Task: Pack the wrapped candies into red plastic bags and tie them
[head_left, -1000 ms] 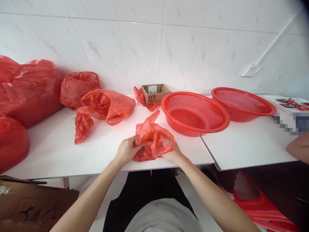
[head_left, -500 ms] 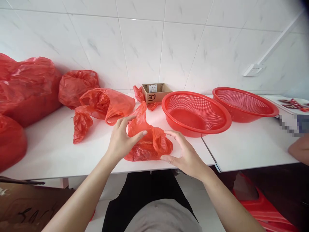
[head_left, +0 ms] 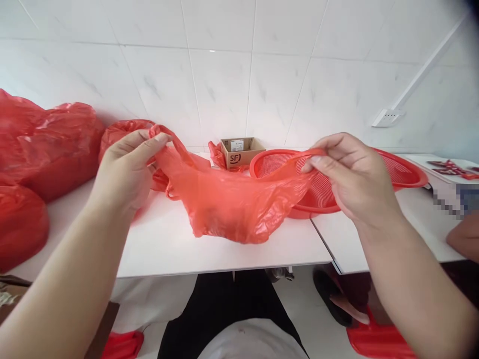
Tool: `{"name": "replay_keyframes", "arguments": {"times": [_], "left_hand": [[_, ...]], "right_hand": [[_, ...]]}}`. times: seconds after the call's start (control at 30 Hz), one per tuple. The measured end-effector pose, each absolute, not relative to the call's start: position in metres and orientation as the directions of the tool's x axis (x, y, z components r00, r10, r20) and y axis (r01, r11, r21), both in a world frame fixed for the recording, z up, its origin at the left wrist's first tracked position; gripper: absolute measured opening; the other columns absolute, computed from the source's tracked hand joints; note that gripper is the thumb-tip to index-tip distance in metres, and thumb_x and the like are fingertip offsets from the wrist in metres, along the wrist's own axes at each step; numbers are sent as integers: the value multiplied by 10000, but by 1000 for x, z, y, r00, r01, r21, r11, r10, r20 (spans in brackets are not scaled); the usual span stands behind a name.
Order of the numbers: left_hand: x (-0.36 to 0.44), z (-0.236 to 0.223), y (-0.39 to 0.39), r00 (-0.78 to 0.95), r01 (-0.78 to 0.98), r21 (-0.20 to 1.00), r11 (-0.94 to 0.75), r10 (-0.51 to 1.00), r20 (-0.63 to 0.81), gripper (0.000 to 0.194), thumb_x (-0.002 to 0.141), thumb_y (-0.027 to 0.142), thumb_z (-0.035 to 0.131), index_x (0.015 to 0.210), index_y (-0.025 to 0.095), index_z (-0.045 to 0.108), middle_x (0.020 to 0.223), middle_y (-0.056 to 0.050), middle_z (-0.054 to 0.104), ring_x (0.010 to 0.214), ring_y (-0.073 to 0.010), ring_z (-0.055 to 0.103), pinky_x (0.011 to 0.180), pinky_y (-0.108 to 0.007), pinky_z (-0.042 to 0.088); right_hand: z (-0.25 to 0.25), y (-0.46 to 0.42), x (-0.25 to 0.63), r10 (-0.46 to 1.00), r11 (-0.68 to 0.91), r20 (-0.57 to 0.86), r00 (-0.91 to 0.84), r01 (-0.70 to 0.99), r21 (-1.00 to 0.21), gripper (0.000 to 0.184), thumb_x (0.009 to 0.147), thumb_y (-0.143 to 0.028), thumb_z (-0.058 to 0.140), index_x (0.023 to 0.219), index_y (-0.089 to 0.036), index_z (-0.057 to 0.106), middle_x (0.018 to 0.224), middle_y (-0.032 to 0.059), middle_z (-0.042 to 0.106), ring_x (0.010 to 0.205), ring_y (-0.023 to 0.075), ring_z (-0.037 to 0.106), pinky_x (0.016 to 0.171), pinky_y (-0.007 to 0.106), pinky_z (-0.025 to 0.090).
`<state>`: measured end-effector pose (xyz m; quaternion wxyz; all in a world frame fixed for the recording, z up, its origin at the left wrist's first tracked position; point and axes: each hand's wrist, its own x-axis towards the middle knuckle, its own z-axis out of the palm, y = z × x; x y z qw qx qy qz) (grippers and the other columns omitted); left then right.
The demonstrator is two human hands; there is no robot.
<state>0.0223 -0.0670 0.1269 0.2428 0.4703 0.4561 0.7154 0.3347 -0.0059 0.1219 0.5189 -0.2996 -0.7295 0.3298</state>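
A thin red plastic bag (head_left: 232, 199) hangs stretched between my two hands, raised above the white table (head_left: 164, 254). My left hand (head_left: 129, 167) pinches one handle of it at the upper left. The other handle is gripped between thumb and fingers of my right hand (head_left: 348, 172). Something darker shows dimly through the bag's lower part; I cannot make out what. Behind my right hand stands a red plastic colander (head_left: 273, 162), partly covered by the bag and the hand. More red bag plastic lies behind my left hand, mostly hidden.
Large stuffed red bags (head_left: 56, 144) fill the table's left side. A small cardboard box (head_left: 241, 152) sits by the tiled wall. A second red colander (head_left: 404, 172) is at the right, near a person's arm (head_left: 464, 237). Red stools (head_left: 374, 341) are below.
My hands let go of the crumpled bag, opened around it, then took its two handles. The bag has been lifted off the table and spread wide between them.
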Motion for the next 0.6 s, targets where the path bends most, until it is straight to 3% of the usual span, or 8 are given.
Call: {"name": "replay_keyframes", "arguments": {"times": [0.13, 0.2, 0.27, 0.37, 0.43, 0.53, 0.6], "left_hand": [[24, 146, -69, -310, 44, 864, -502, 815, 489, 54, 834, 178, 663, 786, 163, 682, 836, -34, 668, 748, -140, 623, 683, -280, 512], [31, 149, -69, -229, 20, 851, -525, 826, 515, 48, 852, 179, 646, 855, 178, 694, 963, -39, 674, 837, -163, 659, 736, -304, 540], [39, 151, -69, -141, 13, 857, -516, 847, 512, 136, 859, 179, 641, 984, 203, 690, 1043, -43, 673, 925, -197, 683, 790, -336, 557], [52, 155, -69, 61, 34, 914, -404, 914, 401, 422, 843, 212, 674, 1248, 278, 575, 989, -43, 696, 897, -241, 714, 746, -391, 579], [62, 158, -68, 175, 98, 952, -291, 946, 271, 522, 814, 241, 715, 1298, 295, 527, 879, -22, 697, 781, -220, 718, 663, -351, 581], [78, 159, -65, 255, 262, 951, -161, 963, 93, 394, 734, 242, 794, 1097, 252, 640, 727, 13, 648, 634, -165, 672, 569, -263, 555], [85, 156, -61, 244, 339, 923, -182, 965, 100, 241, 699, 268, 820, 891, 229, 679, 666, 13, 622, 585, -158, 643, 517, -253, 545]], "right_hand": [[162, 6, 334, 778, 497, 372, -507, 133, -857, 106, 817, -298, 692, 830, -195, 675, 832, 11, 677, 762, 133, 633, 753, 286, 522], [173, 11, 331, 783, 510, 424, -455, 78, -857, 107, 839, -296, 665, 809, -193, 678, 796, 7, 669, 721, 124, 629, 716, 281, 527], [181, 11, 327, 772, 560, 462, -437, 125, -819, 107, 853, -273, 642, 794, -194, 684, 765, 2, 661, 707, 122, 630, 699, 278, 525], [189, 1, 313, 734, 633, 450, -510, 270, -726, 125, 867, -266, 627, 809, -185, 704, 762, -3, 660, 736, 135, 646, 714, 291, 522], [194, -10, 299, 695, 677, 459, -554, 290, -676, 144, 885, -271, 608, 836, -181, 709, 769, -16, 651, 756, 134, 650, 726, 296, 515], [200, -22, 275, 591, 759, 480, -648, 245, -603, 172, 903, -279, 600, 817, -172, 703, 784, -23, 659, 784, 125, 641, 749, 288, 512], [201, -26, 263, 506, 789, 457, -731, 180, -587, 186, 914, -300, 599, 830, -173, 707, 840, -15, 691, 825, 129, 637, 768, 280, 518]]}}
